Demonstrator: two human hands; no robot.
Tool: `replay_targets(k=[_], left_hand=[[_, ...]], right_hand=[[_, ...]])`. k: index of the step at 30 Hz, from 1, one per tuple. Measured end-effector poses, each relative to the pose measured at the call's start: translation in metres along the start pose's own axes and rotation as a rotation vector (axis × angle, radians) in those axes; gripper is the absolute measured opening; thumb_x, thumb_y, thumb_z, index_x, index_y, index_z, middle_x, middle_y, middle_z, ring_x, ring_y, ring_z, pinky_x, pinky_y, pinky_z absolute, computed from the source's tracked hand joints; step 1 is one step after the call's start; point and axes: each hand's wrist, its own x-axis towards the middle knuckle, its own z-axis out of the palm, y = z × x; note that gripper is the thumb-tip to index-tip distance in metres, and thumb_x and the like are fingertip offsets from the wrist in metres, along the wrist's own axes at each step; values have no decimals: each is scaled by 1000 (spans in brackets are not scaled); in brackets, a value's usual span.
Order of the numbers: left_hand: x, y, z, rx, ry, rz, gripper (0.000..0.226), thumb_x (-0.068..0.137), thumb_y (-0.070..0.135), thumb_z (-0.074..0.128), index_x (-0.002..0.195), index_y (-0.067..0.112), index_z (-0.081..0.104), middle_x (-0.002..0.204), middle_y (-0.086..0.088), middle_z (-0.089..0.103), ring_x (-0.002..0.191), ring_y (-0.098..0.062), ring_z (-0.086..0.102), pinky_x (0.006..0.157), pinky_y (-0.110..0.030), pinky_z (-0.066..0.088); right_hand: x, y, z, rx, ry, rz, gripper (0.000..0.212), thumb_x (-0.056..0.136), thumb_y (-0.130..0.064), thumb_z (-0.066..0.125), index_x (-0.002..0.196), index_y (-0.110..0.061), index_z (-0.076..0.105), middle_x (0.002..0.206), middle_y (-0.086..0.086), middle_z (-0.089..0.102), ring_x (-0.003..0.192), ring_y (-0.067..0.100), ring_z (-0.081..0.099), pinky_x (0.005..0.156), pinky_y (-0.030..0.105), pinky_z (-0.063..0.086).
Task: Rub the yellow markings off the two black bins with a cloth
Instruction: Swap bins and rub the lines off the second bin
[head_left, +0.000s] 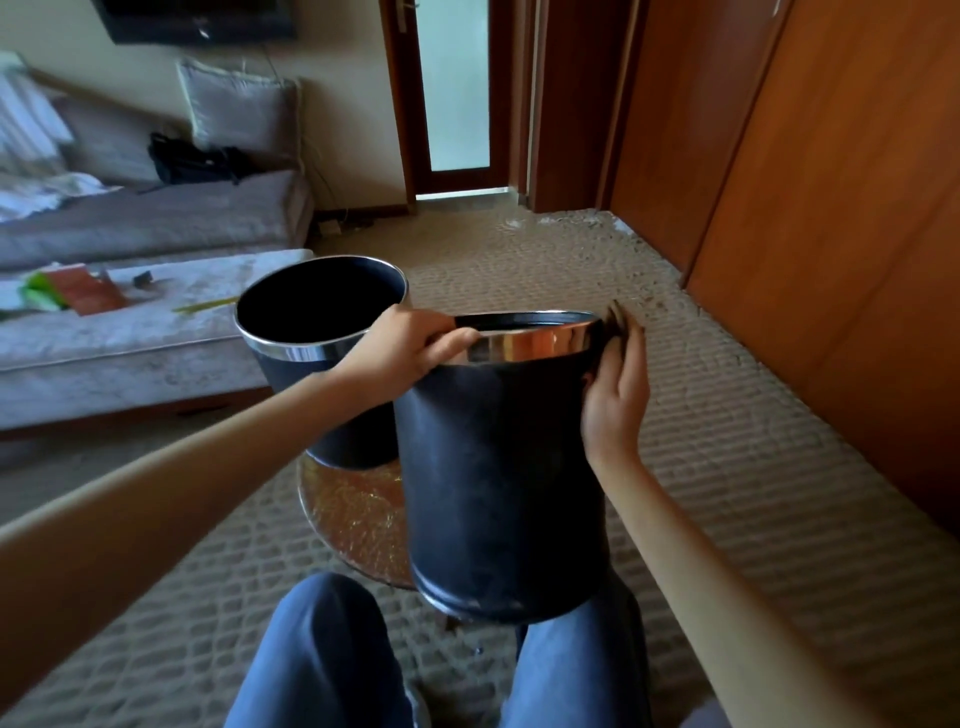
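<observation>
A black bin (498, 467) with a chrome rim rests tilted on my right knee. My left hand (410, 343) grips its rim at the left, fingers curled over the edge. My right hand (618, 395) lies flat against the bin's upper right side, fingers straight. A small brownish thing (617, 315), perhaps the cloth, shows at its fingertips. The second black bin (317, 332) stands upright behind and to the left, on a round glass table (353, 519). No yellow marking shows on the sides facing me.
A grey sofa (156, 223) and a low cushioned bench (130, 332) with papers and a yellow strip fill the left. Wooden wardrobe doors (831, 208) line the right. A door (457, 93) stands at the back. Patterned carpet (727, 441) covers the floor.
</observation>
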Motion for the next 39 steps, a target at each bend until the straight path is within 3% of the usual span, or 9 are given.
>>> replay_targets(k=[7,12,15,20,22,26,29,34,39], left_hand=[[23,-6,14,-98,108,-162,61,90,62,52,53,19,31,48,5,27,48,-11,29,53,-25,26],[55,8,18,-79,24,-302,57,105,48,39,60,15,47,60,-1,49,74,-27,53,86,-40,40],[68,4,21,-82,17,-349,60,107,50,29,63,15,50,69,-4,56,90,-32,58,105,-45,38],[68,-10,23,-96,5,-247,58,97,59,46,57,19,39,56,5,43,69,-21,47,87,-42,37],[68,-13,25,-97,3,-230,57,93,64,44,60,17,44,59,5,45,71,-24,51,89,-44,38],[74,-7,24,-54,-12,-254,58,89,65,39,72,14,60,66,3,53,83,-25,58,96,-43,36],[76,-7,24,-62,1,-256,53,98,58,47,65,18,56,62,7,51,81,-21,56,94,-41,36],[79,-15,25,-96,45,-297,57,96,57,50,54,19,41,53,6,40,72,-17,44,78,-37,30],[79,-19,26,-132,80,-314,60,97,55,54,53,17,37,51,4,35,65,-17,38,74,-34,27]], right_hand=[[10,-11,38,-337,-11,-285,48,103,-23,36,143,2,45,149,23,45,139,35,43,114,47,38],[-7,-27,43,-700,-168,-518,50,103,-21,39,151,-7,37,160,15,29,138,43,36,116,47,28],[-36,-18,39,-892,-400,-848,55,95,-14,52,149,-14,42,156,9,39,130,39,35,119,51,19],[-82,20,-14,-886,-1050,-1409,43,97,-10,43,137,-15,57,137,-3,61,147,29,30,123,52,12],[-58,17,-23,-873,-1108,-1500,45,96,-12,45,139,-18,55,141,-3,58,147,28,30,122,55,10],[36,-16,2,-932,-627,-1214,45,97,-16,51,142,-22,54,150,12,47,139,41,37,112,63,23],[41,-27,13,-806,-402,-997,37,99,-16,56,135,-22,61,133,14,56,119,35,44,96,52,41],[-30,2,-21,-741,-630,-1089,40,93,-17,57,132,-21,60,121,3,47,96,30,46,78,43,43],[-99,23,-68,-689,-946,-1185,39,99,-12,41,129,-17,65,121,1,51,91,24,46,77,40,42]])
